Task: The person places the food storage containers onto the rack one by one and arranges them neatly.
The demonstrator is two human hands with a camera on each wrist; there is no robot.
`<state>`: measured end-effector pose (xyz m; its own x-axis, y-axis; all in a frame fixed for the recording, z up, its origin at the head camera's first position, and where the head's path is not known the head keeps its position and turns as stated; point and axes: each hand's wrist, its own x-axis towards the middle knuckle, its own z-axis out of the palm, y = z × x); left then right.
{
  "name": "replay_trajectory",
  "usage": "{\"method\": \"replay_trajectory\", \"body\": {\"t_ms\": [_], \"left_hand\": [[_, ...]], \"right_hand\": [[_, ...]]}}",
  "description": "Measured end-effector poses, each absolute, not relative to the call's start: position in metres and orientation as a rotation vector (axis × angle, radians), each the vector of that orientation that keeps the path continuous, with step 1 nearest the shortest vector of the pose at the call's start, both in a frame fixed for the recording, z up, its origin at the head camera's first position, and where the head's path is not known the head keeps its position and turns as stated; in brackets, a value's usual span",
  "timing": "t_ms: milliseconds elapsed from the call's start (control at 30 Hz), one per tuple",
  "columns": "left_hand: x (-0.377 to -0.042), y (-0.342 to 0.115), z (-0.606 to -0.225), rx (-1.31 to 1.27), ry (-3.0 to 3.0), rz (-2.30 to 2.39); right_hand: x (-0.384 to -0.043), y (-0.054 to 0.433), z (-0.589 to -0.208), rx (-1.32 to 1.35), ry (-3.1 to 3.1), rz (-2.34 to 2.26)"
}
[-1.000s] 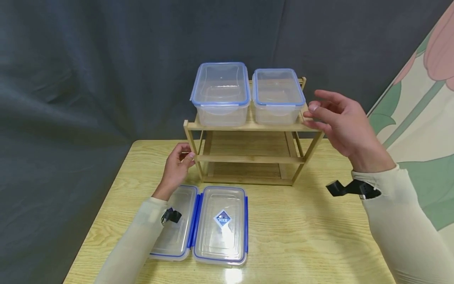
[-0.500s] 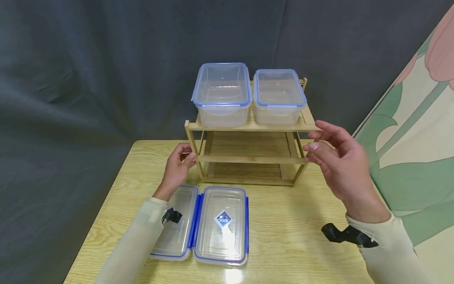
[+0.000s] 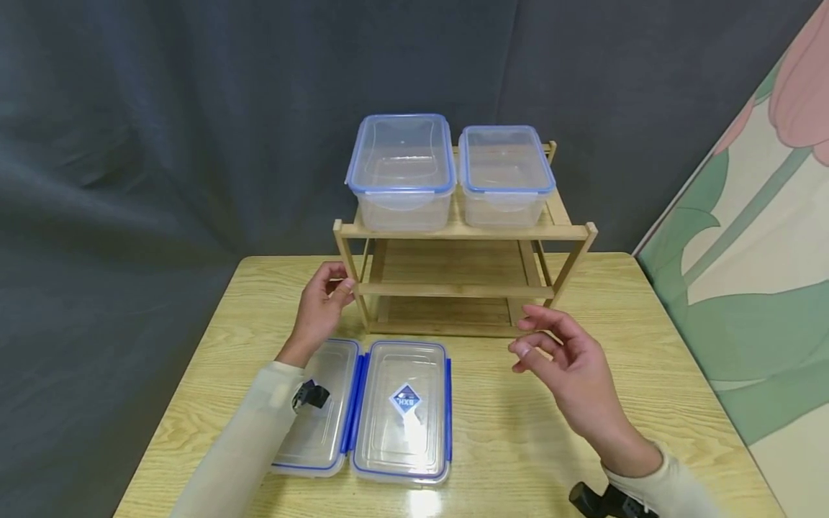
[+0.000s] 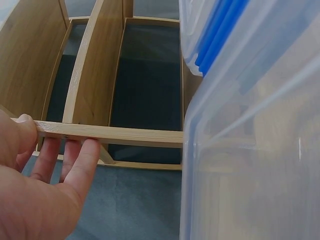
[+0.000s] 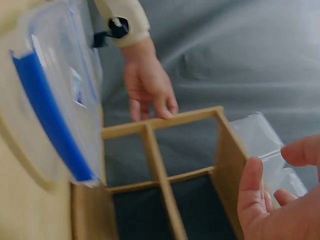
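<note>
My left hand (image 3: 322,306) holds the left front leg of a three-tier wooden rack (image 3: 456,290). In the left wrist view its thumb lies on one side of the leg and its fingers (image 4: 80,172) on the other. My right hand (image 3: 570,374) hovers over the table in front of the rack's lower right corner, fingers loosely bent, with nothing in it. On the top shelf stand a larger clear lidded food container (image 3: 404,169) and a smaller one (image 3: 508,173), side by side. The rack's two lower shelves hold nothing visible.
Two flat clear containers with blue clips lie side by side on the wooden table (image 3: 505,446): the left one (image 3: 324,424) partly under my left forearm, the right one (image 3: 403,439) bearing a blue label. A dark curtain (image 3: 194,129) hangs behind; flowered fabric (image 3: 758,288) is at the right.
My right hand has come down and toward me, from beside the smaller container past the rack's right legs to above the table. The left hand stays on the rack leg.
</note>
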<state>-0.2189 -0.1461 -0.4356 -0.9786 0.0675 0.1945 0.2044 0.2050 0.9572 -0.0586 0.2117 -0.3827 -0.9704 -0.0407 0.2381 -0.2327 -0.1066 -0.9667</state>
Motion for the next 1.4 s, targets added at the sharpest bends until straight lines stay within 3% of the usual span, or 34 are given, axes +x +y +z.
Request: {"method": "replay_trajectory", "body": {"t_ms": [500, 767, 933, 1233, 1400], "left_hand": [[-0.219, -0.146, -0.437, -0.288, -2.357, -1.896], [-0.219, -0.147, -0.436, -0.281, -2.351, -1.921], [-0.219, -0.148, -0.437, -0.282, -2.354, -1.918], [-0.218, -0.147, -0.437, -0.298, -2.356, -1.910], [-0.219, -0.147, -0.437, -0.286, -2.361, -1.919]], "right_hand": [[-0.025, 0.181, -0.476, 0.179, -2.258, 2.345], [-0.014, 0.166, -0.508, 0.181, -2.346, 2.412], [-0.007, 0.159, -0.522, 0.195, -2.390, 2.445], [0.002, 0.141, -0.526, -0.139, -2.463, 2.430], [0.003, 0.134, -0.525, -0.099, -2.415, 2.416]]}}
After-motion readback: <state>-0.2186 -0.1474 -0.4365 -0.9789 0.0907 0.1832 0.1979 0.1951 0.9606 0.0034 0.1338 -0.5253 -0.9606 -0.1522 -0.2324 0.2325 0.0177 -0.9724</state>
